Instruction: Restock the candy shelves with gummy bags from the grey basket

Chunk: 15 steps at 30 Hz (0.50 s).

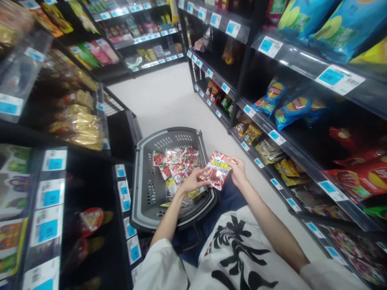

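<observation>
Pinching the red candy packet [218, 171] between them, the right hand [238, 171] at its upper edge and the left hand [193, 182] at its lower one, probably to keep its front readable, both hold it beside the basket [143, 209] of similar packets.

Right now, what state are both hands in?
Left hand: closed on the lower left edge of a red-and-white plastic snack packet with yellow lettering.
Right hand: closed on the same packet's upper right side.
</observation>
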Tool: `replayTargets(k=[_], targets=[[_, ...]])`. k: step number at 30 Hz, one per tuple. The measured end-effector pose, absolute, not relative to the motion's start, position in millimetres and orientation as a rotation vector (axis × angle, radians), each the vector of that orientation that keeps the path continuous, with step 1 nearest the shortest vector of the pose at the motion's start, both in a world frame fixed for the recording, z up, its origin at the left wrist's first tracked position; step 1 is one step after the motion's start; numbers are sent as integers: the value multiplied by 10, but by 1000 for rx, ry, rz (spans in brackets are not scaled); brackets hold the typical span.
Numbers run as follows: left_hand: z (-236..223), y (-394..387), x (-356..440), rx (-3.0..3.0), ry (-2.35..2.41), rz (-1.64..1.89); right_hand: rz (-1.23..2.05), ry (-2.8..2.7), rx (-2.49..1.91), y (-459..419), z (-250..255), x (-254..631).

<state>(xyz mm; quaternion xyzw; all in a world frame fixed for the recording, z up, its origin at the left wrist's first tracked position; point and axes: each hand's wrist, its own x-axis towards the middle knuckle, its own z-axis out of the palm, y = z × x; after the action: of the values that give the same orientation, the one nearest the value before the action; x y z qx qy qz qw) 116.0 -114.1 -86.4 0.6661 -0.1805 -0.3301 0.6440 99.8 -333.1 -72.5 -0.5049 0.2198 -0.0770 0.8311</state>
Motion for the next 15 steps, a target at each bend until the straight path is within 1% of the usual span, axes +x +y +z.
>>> replayTargets(k=[5,9,15], targets=[[-960,-1108,1203,1474,-355,-654,-140,473,-1053,-3372,-733,1001],[-1080,-1041,1237,1473,-465,-602,-85,473,-1036,-3425,-712,999],[-1202,-1074,1320,1740,-549,-278,178,373,-1072,-3370,-654,1003]])
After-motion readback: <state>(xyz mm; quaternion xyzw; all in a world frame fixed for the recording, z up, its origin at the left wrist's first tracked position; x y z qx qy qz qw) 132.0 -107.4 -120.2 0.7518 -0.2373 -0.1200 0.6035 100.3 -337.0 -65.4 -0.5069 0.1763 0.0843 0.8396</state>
